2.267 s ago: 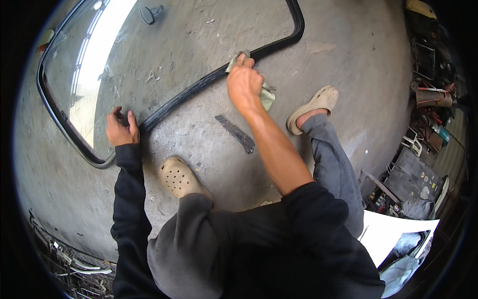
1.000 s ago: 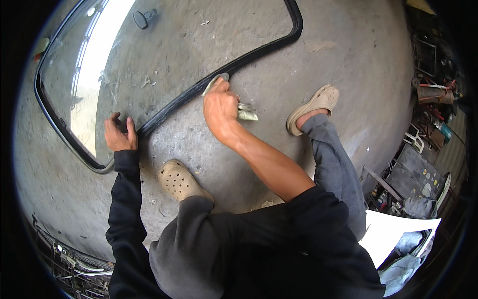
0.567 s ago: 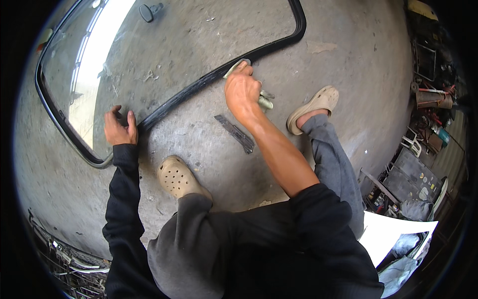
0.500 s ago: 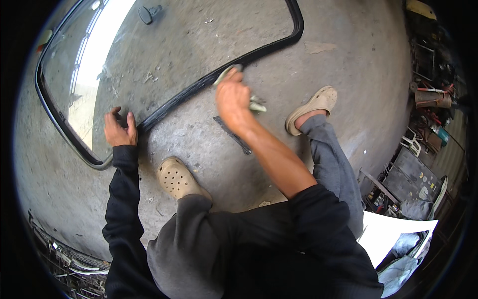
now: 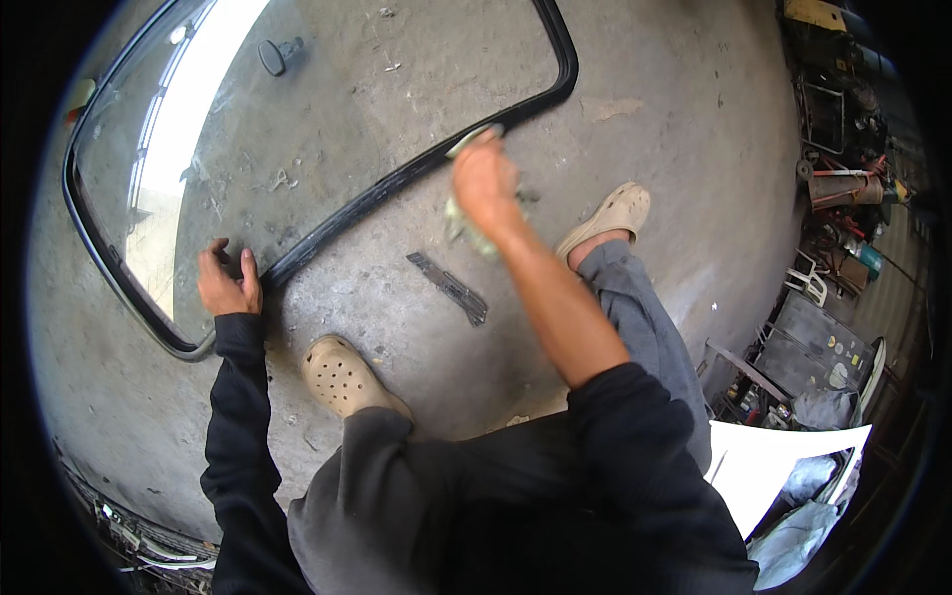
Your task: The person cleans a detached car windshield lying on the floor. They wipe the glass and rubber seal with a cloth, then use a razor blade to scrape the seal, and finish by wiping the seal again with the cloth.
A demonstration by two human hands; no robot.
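A windshield (image 5: 327,119) lies before me, its clear glass framed by a black rubber seal (image 5: 367,204). At the near left corner, my left hand (image 5: 229,282) is curled over the seal, fingers on the glass side and gripping the edge. My right hand (image 5: 486,183) is closed on a pale green rag (image 5: 462,224), pressed to the seal along the near side. Part of the rag pokes above my fingers and part hangs below. A small dark oval mirror (image 5: 272,58) shows at the glass, toward the far side.
A dark flat strip (image 5: 448,289) lies on the concrete floor between my feet, which wear beige clogs (image 5: 347,375). Tools, a grey metal panel (image 5: 811,340) and other clutter line the right side. A white panel (image 5: 759,466) stands at the lower right.
My right hand has slid with the rag along the seal, away from my left hand. The left hand keeps its hold. The whole view has shifted slightly.
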